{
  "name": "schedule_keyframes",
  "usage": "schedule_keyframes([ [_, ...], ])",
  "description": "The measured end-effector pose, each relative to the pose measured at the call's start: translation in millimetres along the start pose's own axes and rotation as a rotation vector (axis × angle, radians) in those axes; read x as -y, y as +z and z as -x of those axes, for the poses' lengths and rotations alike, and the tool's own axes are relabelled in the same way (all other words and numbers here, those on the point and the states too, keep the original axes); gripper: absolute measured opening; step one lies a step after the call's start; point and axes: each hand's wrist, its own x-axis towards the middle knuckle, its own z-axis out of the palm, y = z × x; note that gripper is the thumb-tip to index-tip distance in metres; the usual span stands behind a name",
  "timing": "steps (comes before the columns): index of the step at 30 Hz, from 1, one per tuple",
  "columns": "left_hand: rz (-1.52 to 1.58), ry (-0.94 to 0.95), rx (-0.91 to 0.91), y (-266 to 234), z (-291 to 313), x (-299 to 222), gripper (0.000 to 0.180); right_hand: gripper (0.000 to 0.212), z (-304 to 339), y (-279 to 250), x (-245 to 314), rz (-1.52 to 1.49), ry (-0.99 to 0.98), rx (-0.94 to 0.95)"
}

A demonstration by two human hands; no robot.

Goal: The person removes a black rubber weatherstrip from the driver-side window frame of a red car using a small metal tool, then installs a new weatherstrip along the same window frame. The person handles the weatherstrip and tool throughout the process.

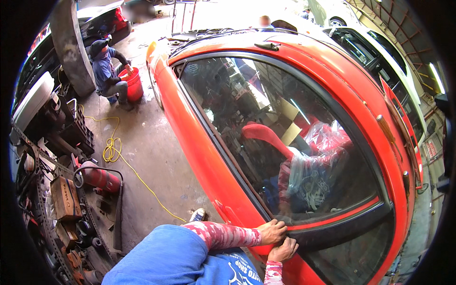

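Both my hands are close together at the lower rear corner of a red car's side window (228,99). My left hand (273,232) has its fingers curled and pressed on the black window trim (327,235) where it meets the red door (194,147). Just below it, my right hand (283,250) is closed, fingertips pinched against the same edge; what lies under them is hidden. A dark strip (223,147) runs along the window's bottom edge toward my hands. Through the glass, plastic-covered red seats (323,142) show, mixed with reflections.
At left, a person (109,71) sits by a red bucket (134,84). A yellow cord (142,180) crosses the floor. A red cylinder (100,178), a cardboard box (65,198) and metal racking (42,223) with parts stand at lower left. A wooden-handled tool (385,128) lies on the car roof.
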Motion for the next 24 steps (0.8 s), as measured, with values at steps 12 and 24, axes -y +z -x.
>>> schedule_keyframes([
  [12,0.051,0.048,-0.045,19.2,-6.8,11.3,0.016,0.006,-1.0,2.8,-17.5,0.098,-0.141,0.232],
  [24,0.117,0.060,-0.049,15.2,-13.6,23.7,0.018,0.005,-29.1,-1.4,-14.3,0.099,-0.117,0.275],
])
